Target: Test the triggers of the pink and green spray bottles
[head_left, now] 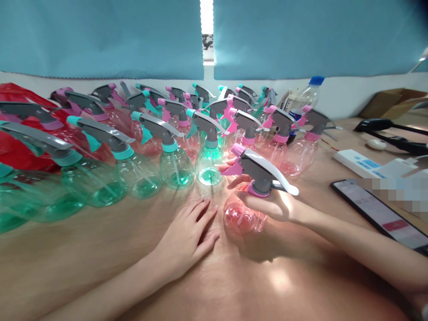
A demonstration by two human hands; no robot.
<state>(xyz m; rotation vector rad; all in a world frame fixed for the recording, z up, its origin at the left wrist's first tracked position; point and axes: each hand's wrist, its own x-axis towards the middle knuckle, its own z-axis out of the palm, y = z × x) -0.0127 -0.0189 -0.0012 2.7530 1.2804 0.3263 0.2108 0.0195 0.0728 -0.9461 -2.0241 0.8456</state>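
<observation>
My right hand (270,203) is wrapped round the neck of a pink spray bottle (240,217), whose grey and pink trigger head rises above my fingers. Its clear pink body is just over or on the table; which one I cannot tell. My left hand (189,232) lies flat on the tabletop with its fingers stretched out, a little left of that bottle, holding nothing. Closest ahead of my hands stands a green spray bottle (210,166) with a teal collar. More green spray bottles (140,176) stand in a row to the left, with pink ones (301,151) behind and to the right.
A phone (384,214) and a white power strip (357,162) lie on the right side of the table. Behind them are black cables and a cardboard box (391,102). A clear bottle with a blue cap (316,81) stands at the back. Red plastic (20,151) lies at far left.
</observation>
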